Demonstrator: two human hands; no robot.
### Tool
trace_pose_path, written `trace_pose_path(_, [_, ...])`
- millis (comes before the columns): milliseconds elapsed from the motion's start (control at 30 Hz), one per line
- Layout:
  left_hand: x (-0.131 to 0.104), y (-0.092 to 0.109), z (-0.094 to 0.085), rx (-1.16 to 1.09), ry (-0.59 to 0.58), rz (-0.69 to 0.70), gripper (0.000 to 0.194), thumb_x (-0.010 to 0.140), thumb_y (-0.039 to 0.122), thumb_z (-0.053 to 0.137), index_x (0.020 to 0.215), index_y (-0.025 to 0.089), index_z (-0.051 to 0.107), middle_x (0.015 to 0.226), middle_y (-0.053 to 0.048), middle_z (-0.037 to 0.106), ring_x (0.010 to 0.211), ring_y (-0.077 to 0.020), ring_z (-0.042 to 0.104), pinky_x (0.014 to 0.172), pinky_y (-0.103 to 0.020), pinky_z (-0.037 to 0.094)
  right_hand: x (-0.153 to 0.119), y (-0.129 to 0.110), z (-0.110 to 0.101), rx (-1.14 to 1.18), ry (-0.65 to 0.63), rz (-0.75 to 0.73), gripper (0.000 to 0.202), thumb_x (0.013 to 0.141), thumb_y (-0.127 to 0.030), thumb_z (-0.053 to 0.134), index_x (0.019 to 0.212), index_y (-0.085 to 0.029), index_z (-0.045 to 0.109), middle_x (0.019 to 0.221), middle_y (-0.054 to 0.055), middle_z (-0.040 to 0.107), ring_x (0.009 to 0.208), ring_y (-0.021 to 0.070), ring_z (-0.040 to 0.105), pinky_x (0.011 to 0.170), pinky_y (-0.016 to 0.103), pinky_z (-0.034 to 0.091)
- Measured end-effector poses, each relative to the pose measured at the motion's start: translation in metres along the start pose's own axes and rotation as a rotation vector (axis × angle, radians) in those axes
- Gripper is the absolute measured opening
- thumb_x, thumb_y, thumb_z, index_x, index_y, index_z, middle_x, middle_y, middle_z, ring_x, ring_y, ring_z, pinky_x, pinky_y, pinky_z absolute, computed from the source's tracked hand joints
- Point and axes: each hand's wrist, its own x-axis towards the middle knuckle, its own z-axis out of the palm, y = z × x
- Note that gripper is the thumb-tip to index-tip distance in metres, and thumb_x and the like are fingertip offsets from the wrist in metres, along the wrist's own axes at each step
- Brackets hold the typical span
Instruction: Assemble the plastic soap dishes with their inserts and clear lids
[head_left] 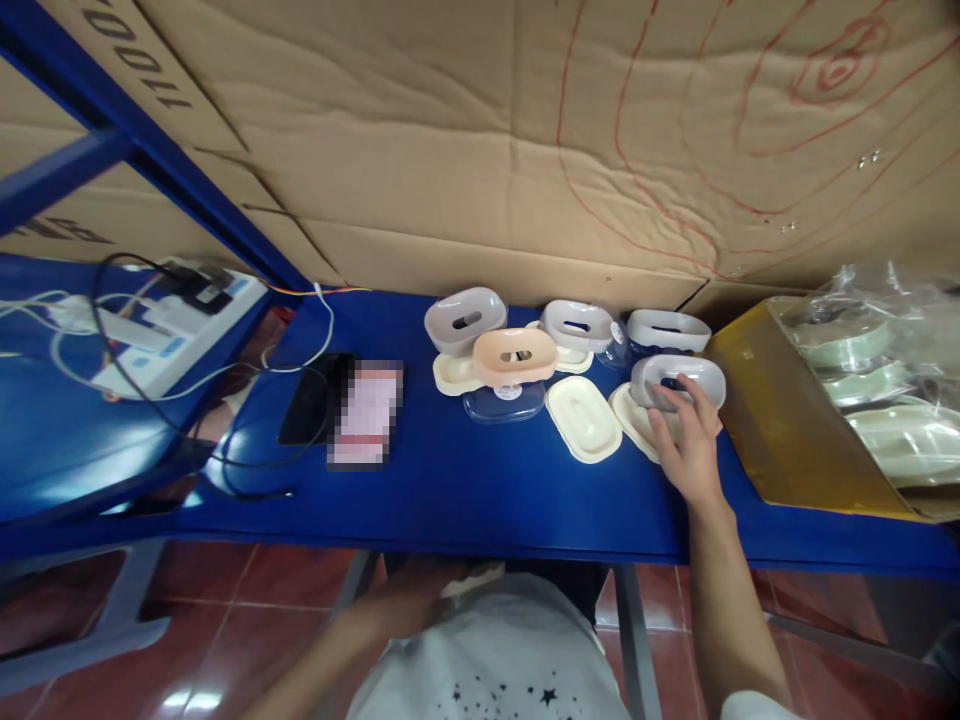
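Note:
My right hand point(691, 455) bends its fingers over the near rim of a grey oval soap dish point(643, 378) with a slot in its floor. Its thumb lies by a cream oval tray point(631, 412), partly under that dish. Low by my lap, my left hand point(420, 597) is smeared by motion, with a cream-coloured edge point(480, 578) beside it that I cannot make out. A peach soap dish point(491, 370) rests over a clear cover point(506, 405). Another cream tray point(585, 420) lies flat. More grey dishes point(450, 300) stand along the back.
On the right stands an open yellow-brown box point(765, 420) with pale green dishes point(847, 345) in plastic. A phone point(367, 415) and a black device point(304, 400) lie on the blue table point(450, 500). Left are a power strip point(187, 340) and loose cables. Cardboard point(412, 150) backs the table.

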Motion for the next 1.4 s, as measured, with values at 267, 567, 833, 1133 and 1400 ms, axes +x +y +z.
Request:
trace_pose_path(267, [-0.046,0.060,-0.076,-0.383,0.263,0.010,0.043,0.095,0.053,0.069,0.129,0.027,0.072,0.124,-0.008,0.078,0.111,-0.0278,0.073,0.097,-0.037,0.060,0.000,-0.001,-0.001,0.007,-0.022,-0.005,0.040,0.108,-0.047,0.056,0.141,-0.027,0.065,0.159,0.015,0.054,0.147,0.0365,0.052,0.120,0.060,0.036])
trace_pose_path(567, [0.062,0.099,-0.063,-0.043,0.749,0.238,0.037,0.102,0.034,0.065,0.138,0.026,0.066,0.137,-0.010,0.066,0.122,-0.0264,0.070,0.105,-0.041,0.060,0.000,0.000,-0.003,-0.069,0.058,-0.037,0.039,0.107,-0.042,0.058,0.140,-0.024,0.066,0.158,0.019,0.055,0.144,0.0400,0.055,0.117,0.065,0.041])
trace_pose_path(833, [0.082,0.127,-0.089,0.454,0.956,0.419,0.045,0.107,0.015,0.051,0.151,0.022,0.054,0.153,-0.017,0.056,0.141,-0.0315,0.057,0.114,-0.050,0.052,-0.022,-0.089,0.018,0.027,-0.440,-0.576,0.049,0.107,-0.026,0.057,0.155,-0.034,0.057,0.160,0.004,0.060,0.150,0.0292,0.056,0.121,0.057,0.049])
trace_pose_path(1133, [0.126,0.127,-0.165,0.572,0.950,0.533,0.033,0.107,0.024,0.061,0.139,0.019,0.066,0.134,-0.013,0.073,0.135,-0.0305,0.065,0.114,-0.049,0.054,-0.020,-0.078,0.014,-0.052,-0.401,-0.457,0.068,0.108,-0.034,0.057,0.171,-0.038,0.031,0.166,0.005,0.052,0.152,0.0309,0.053,0.119,0.058,0.050])
trace_pose_path(1400, [0.120,0.132,-0.144,0.587,0.767,0.818,0.022,0.110,0.018,0.054,0.126,0.019,0.069,0.135,-0.012,0.071,0.138,-0.0264,0.064,0.116,-0.045,0.055,0.012,-0.012,-0.002,-0.429,-0.121,-0.108,0.057,0.108,-0.042,0.056,0.162,-0.024,0.048,0.162,0.020,0.055,0.143,0.0442,0.057,0.112,0.064,0.043])
